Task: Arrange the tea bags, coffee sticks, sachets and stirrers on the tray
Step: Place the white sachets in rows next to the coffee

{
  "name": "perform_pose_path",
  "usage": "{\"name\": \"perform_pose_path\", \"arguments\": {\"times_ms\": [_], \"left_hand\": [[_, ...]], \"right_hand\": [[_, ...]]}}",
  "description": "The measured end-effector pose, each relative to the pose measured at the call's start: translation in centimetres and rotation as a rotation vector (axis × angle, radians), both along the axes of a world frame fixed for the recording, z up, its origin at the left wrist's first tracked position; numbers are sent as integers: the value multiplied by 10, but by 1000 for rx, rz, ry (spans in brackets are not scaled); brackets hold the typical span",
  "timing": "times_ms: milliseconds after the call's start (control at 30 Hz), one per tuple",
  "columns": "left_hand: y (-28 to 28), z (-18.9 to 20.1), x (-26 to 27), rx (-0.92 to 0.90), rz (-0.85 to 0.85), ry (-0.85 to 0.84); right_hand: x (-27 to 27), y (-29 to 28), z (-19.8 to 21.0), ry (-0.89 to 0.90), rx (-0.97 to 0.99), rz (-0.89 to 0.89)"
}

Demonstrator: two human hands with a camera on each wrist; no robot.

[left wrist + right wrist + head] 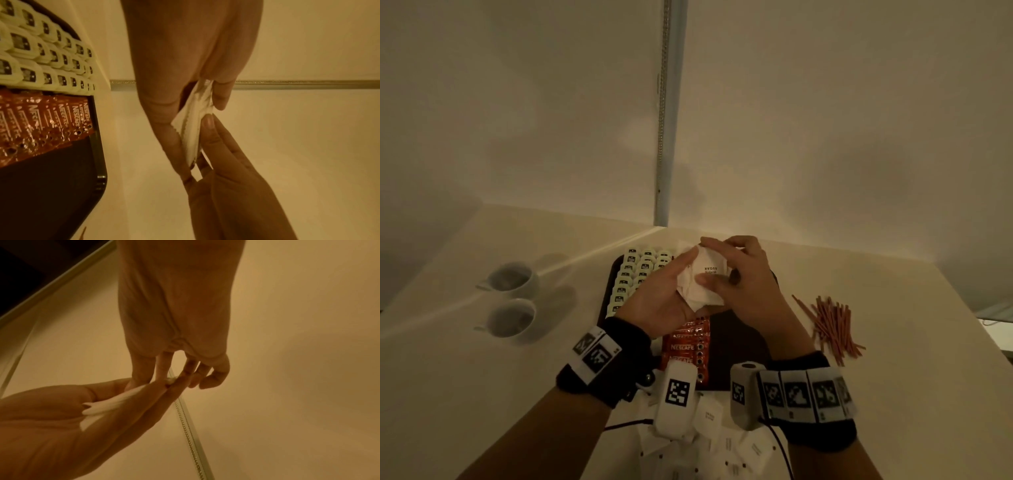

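Observation:
Both hands hold a small stack of white sugar sachets (703, 294) above the far part of the dark tray (739, 342). My left hand (685, 270) cradles the stack on its fingers, thumb pressed on top. My right hand (714, 260) pinches the stack's far and near edges. The left wrist view shows the sachets (193, 126) edge-on between the fingers of both hands, and the right wrist view shows the sachets (107, 404) the same way. Rows of tea bags (640, 270) fill the tray's left side. Beside them lie red Nescafe sticks (688, 346). Brown stirrers (828, 325) lie heaped on the table to the right.
Two white cups (513, 277) (512, 318) stand on the table left of the tray. More loose sachets (722, 442) lie on the table at the near edge, under my wrists. The right half of the tray shows bare dark surface. A wall corner rises behind the table.

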State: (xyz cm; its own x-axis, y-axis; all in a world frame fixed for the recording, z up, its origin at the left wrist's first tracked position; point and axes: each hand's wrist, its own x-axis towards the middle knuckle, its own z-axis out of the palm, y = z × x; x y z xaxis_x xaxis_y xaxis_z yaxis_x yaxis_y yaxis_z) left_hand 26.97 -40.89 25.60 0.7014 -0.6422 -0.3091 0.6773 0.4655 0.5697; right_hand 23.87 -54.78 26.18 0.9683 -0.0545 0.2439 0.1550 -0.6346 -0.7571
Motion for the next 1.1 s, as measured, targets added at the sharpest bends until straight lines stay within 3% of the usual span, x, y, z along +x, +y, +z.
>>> {"name": "perform_pose_path", "arguments": {"times_ms": [267, 400, 533, 700, 833, 967, 1100], "left_hand": [[1, -16, 7, 72, 76, -146], [2, -19, 17, 77, 171, -209], [-1, -20, 24, 255, 273, -400], [-5, -16, 31, 509, 410, -625], [-4, -20, 38, 599, 444, -679], [-3, -24, 44, 582, 409, -628], [4, -32, 58, 250, 337, -186]], "right_hand": [[15, -9, 2, 20, 251, -52], [19, -17, -1, 112, 627, -84], [23, -13, -3, 206, 1122, -124], [24, -5, -13, 271, 1251, -40], [30, -1, -22, 297, 1185, -37], [37, -1, -29, 296, 1155, -64], [54, -19, -40, 268, 1144, -133]]}}
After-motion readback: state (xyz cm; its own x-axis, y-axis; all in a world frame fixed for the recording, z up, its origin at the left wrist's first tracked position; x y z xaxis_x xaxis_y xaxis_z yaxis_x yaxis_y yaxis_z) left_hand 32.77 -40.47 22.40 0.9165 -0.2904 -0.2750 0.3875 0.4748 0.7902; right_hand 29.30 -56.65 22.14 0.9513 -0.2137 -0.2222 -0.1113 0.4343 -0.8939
